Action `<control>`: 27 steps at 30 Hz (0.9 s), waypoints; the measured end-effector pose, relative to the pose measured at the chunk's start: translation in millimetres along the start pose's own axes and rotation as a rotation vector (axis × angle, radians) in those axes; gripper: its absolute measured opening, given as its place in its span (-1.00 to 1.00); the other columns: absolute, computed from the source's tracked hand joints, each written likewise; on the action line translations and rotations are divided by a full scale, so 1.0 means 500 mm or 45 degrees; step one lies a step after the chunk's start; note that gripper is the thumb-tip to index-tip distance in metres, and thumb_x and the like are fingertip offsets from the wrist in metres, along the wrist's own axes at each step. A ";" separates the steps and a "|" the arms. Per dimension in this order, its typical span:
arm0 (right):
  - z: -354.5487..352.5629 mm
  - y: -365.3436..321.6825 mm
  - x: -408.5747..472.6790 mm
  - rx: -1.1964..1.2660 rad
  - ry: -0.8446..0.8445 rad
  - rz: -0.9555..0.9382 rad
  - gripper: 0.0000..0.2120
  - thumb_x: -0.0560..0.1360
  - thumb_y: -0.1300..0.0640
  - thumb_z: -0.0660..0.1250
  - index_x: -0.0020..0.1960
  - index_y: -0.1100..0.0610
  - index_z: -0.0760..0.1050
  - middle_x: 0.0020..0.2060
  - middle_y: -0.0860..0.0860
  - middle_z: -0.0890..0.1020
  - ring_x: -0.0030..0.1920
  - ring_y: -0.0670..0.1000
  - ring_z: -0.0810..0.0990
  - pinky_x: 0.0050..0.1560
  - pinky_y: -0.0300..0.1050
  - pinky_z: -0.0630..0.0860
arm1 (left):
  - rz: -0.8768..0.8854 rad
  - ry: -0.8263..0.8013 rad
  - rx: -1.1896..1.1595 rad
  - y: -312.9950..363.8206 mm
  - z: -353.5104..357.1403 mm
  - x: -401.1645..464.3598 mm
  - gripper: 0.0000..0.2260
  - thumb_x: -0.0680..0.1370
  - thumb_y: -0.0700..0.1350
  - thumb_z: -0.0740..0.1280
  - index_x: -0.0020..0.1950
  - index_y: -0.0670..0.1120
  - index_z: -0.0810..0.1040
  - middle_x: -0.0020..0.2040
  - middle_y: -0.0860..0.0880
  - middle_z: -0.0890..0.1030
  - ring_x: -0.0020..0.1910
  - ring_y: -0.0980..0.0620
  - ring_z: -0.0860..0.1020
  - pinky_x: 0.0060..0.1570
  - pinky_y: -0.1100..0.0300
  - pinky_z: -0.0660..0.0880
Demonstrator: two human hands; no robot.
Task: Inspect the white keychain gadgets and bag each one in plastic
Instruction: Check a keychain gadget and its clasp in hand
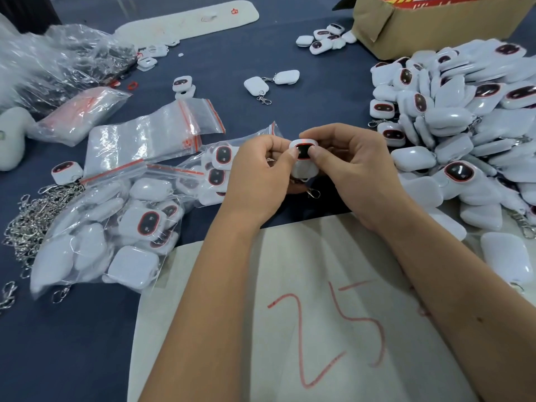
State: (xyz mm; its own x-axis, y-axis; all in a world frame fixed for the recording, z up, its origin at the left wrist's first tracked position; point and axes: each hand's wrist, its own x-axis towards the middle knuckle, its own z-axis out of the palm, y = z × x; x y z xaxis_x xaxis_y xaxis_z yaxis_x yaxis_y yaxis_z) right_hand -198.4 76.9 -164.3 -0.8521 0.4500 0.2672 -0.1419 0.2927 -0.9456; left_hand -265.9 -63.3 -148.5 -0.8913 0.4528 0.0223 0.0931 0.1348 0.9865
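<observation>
Both hands hold one white keychain gadget (303, 153) with a black, red-rimmed screen above the dark blue table (290, 62). My left hand (255, 175) pinches its left side, thumb on the screen edge. My right hand (351, 166) grips the right side, thumb on the face. Its metal clasp (313, 193) hangs below. A big heap of loose gadgets (464, 117) lies to the right. Empty zip bags with red seals (150, 137) lie to the left, and filled bags of gadgets (116, 227) lie at the lower left.
A cardboard box (429, 21) stands at the back right. A beige sheet marked "25" in red (319, 314) lies under my forearms. A pile of metal clasps (26, 224) sits at the left edge. Crumpled plastic (52, 62) and several stray gadgets (272, 82) lie further back.
</observation>
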 end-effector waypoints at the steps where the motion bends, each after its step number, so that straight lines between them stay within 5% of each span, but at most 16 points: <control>1: 0.000 -0.001 0.000 0.003 0.004 0.009 -0.85 0.60 0.30 0.39 0.10 0.16 0.70 -0.08 0.01 0.77 -0.07 -0.01 0.74 0.05 -0.10 0.67 | 0.005 -0.010 -0.001 0.000 -0.001 -0.001 -0.86 0.67 -0.20 0.34 0.06 -0.27 0.62 -0.10 -0.20 0.67 -0.24 0.09 0.69 -0.25 0.14 0.68; 12: 0.002 -0.001 0.002 0.041 0.034 0.091 -0.88 0.57 0.26 0.43 0.02 0.10 0.71 -0.13 0.02 0.77 -0.07 0.08 0.75 0.06 0.11 0.70 | 0.049 -0.108 0.087 0.002 -0.002 -0.006 -0.87 0.58 -0.27 0.45 0.08 -0.25 0.56 -0.23 -0.02 0.64 -0.25 0.07 0.69 -0.19 0.12 0.69; 18: -0.001 -0.001 -0.001 0.102 0.015 0.049 -0.88 0.58 0.25 0.43 0.08 0.11 0.70 -0.11 0.03 0.76 -0.07 0.04 0.74 0.03 -0.06 0.68 | 0.025 -0.139 -0.032 0.006 -0.010 -0.007 -0.84 0.56 -0.35 0.44 0.09 -0.24 0.54 -0.21 -0.13 0.70 -0.17 -0.11 0.73 -0.17 0.12 0.67; 22: 0.001 -0.004 -0.003 0.137 -0.004 0.008 -0.88 0.59 0.26 0.44 0.10 0.15 0.70 -0.11 0.04 0.76 -0.09 0.00 0.73 0.01 -0.10 0.67 | 0.024 -0.115 -0.054 0.005 -0.010 -0.006 -0.83 0.54 -0.36 0.46 0.07 -0.25 0.54 -0.29 -0.08 0.69 -0.35 -0.01 0.65 -0.26 0.19 0.60; 27: 0.004 -0.008 -0.005 0.188 -0.009 -0.019 -0.87 0.60 0.24 0.42 0.12 0.14 0.69 -0.10 0.07 0.76 -0.10 -0.01 0.72 -0.01 -0.09 0.67 | 0.024 -0.029 -0.124 0.006 -0.004 -0.005 -0.85 0.52 -0.35 0.48 0.05 -0.27 0.58 -0.24 -0.13 0.71 -0.33 -0.07 0.65 -0.25 0.04 0.63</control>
State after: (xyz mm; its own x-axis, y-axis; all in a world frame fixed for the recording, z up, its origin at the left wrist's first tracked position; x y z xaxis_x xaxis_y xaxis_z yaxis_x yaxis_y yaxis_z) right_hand -196.7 72.8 -161.6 -0.8527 0.4405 0.2808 -0.2268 0.1719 -0.9586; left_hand -264.1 -65.9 -145.1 -0.8794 0.4746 0.0384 0.0654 0.0405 0.9970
